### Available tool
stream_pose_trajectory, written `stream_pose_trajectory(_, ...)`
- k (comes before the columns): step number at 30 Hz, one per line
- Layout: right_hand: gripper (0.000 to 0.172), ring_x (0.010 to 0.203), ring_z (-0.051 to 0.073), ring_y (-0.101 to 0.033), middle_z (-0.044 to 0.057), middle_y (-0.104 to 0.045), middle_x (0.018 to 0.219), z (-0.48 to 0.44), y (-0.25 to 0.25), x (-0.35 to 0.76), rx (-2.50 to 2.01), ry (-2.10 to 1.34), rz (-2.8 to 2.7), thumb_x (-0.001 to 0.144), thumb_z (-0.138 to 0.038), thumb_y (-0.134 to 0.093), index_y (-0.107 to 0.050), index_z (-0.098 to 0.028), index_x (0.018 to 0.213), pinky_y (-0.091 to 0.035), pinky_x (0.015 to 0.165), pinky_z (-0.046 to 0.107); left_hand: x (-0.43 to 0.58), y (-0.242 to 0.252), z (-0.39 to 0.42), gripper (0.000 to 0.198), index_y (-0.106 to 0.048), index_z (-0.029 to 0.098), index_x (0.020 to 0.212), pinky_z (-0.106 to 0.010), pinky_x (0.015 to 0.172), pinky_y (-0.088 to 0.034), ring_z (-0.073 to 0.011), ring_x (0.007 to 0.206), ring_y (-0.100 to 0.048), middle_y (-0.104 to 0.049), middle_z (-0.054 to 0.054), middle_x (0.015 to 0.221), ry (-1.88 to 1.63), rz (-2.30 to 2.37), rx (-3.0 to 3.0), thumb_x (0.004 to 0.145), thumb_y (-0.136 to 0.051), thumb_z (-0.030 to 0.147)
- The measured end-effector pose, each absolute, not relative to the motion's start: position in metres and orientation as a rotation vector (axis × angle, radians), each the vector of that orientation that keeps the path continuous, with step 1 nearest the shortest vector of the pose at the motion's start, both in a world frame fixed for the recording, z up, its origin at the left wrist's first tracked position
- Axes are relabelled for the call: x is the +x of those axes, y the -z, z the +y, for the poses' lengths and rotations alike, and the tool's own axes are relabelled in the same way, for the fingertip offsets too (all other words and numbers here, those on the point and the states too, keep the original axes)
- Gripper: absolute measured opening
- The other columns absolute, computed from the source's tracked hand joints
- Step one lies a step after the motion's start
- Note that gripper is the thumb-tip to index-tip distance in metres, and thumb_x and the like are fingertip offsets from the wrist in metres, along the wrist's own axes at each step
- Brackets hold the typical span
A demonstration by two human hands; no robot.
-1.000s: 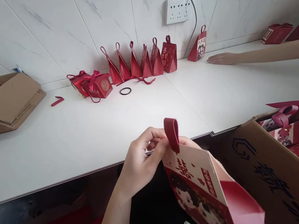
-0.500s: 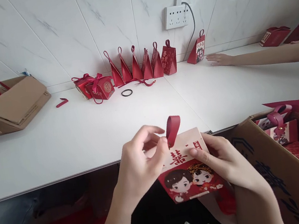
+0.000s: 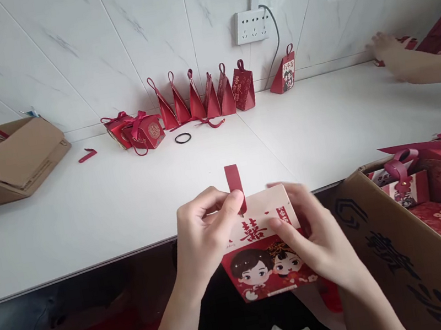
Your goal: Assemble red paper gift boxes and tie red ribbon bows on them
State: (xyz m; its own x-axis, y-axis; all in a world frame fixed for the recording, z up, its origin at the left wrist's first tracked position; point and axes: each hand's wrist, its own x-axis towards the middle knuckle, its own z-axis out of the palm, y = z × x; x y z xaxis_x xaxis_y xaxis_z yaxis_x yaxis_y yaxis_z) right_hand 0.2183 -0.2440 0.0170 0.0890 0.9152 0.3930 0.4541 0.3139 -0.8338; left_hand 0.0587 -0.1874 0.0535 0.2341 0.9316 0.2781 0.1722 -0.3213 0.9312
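A red and cream gift box (image 3: 255,254) with two cartoon faces is held in front of me, below the counter's front edge. My left hand (image 3: 208,231) pinches the red strap (image 3: 233,180) at the box's top left, thumb in front. The strap's loop stands up above that thumb. On the right, my right hand (image 3: 315,233) grips the box, its thumb on the printed front and its fingers behind. The back of the box and the fingertips behind it are hidden.
Several red triangular boxes (image 3: 194,99) line the wall on the white counter (image 3: 134,201). Bow-tied boxes (image 3: 148,130), a black ring (image 3: 183,138) and a strap piece (image 3: 87,155) lie nearby. Cardboard boxes stand left (image 3: 29,150) and right (image 3: 388,250). Another person's hand (image 3: 391,57) is far right.
My left thumb now presses on the strap, and the loop has turned more upright. The other person's hand has moved right, away from the lone triangular box. The view has shifted slightly.
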Motion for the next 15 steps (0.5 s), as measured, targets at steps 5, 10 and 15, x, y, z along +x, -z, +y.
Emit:
stream_pose_trajectory(5, 0.031, 0.111, 0.025, -0.054, 0.011, -0.053, 0.113, -0.243, -0.023, 0.207, -1.243, 0.375, -1.673, 0.08, -0.011, -0.063, -0.056, -0.021, 0.109, -0.051, 0.09, 0.044, 0.061, -0.052, -0.188, 0.032, -0.056, 0.016, 0.053, -0.02, 0.045, -0.031, -0.0061, 0.05, -0.04, -0.046, 0.004, 0.052, -1.183, 1.001, 1.615, 0.084, -0.059, 0.023)
stream_pose_trajectory(10, 0.013, 0.106, 0.025, -0.057, 0.009, -0.055, 0.108, -0.239, -0.029, 0.196, -1.238, 0.431, -1.711, 0.083, -0.014, -0.061, -0.061, -0.02, 0.095, -0.05, 0.091, 0.048, 0.068, -0.054, -0.194, 0.035, -0.052, 0.015, 0.052, -0.021, 0.047, -0.033, -0.0072, 0.051, -0.041, -0.046, 0.002, 0.054, -1.21, 1.036, 1.638, 0.085, -0.057, 0.025)
stream_pose_trajectory(15, 0.013, 0.105, 0.026, -0.059, 0.009, -0.058, 0.107, -0.239, -0.028, 0.197, -1.26, 0.399, -1.701, 0.084, -0.013, -0.061, -0.063, -0.022, 0.093, -0.048, 0.093, 0.051, 0.07, -0.055, -0.196, 0.033, -0.055, 0.015, 0.054, -0.02, 0.043, -0.033, -0.0065, 0.049, -0.04, -0.044, 0.002, 0.053, -1.222, 1.071, 1.705, 0.086, -0.057, 0.025)
